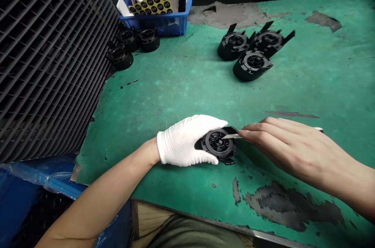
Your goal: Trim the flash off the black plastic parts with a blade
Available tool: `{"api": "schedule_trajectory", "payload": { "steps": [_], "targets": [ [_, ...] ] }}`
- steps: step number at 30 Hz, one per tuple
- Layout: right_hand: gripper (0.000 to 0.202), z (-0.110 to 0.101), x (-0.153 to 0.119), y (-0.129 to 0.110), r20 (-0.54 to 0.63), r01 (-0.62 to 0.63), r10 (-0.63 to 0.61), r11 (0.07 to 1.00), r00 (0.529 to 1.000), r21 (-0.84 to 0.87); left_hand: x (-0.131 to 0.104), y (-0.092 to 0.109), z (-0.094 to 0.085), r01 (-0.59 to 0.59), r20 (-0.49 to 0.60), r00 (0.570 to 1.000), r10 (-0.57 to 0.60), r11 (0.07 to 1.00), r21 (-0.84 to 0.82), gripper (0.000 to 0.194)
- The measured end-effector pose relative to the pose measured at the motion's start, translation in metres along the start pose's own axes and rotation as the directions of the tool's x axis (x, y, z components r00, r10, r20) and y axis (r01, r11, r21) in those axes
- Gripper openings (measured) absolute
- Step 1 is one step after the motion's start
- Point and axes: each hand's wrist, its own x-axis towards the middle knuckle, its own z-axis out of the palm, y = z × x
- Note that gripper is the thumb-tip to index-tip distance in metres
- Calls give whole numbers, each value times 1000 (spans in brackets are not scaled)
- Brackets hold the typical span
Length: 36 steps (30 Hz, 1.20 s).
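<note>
My left hand (190, 140), in a white glove, wraps its thumb and fingers around a round black plastic part (220, 142). The part lies low over the near side of the green worktable, its ringed face with a central hub turned up and dark tabs sticking out at its edge. Bare and closed, my right hand (281, 146) grips a slim, pale, pointed tool (231, 136). The tool's tip lies over the hub of the part; whether it touches cannot be made out. Most of the tool's handle is hidden behind my fingers.
Three black cylindrical parts with upright tabs (253, 62) stand at the back right of the worktable (175, 88). Several similar parts (149, 39) sit beside a blue bin (183, 21) holding a yellow sticker sheet (152, 5). Stacked dark grids (49, 56) rise along the left.
</note>
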Motion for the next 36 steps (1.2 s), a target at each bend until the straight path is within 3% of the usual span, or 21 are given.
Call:
{"api": "schedule_trajectory", "payload": {
  "steps": [17,25,31,36],
  "targets": [
    [50,-14,5,-7,41,57,-54,995,998,-81,1,-2,1,-48,-7,999,48,999,-10,95],
    [55,-16,-4,-21,80,43,-35,993,996,-109,-1,-7,3,-148,-44,988,148,989,6,94],
    [50,-12,-15,-48,92,-10,31,973,995,-229,-2,-10,4,-61,-20,998,62,997,38,99],
    [49,-3,-13,-66,30,-76,85,967,996,-242,-3,-12,4,-2,-6,1000,2,998,57,102]
  ]
}}
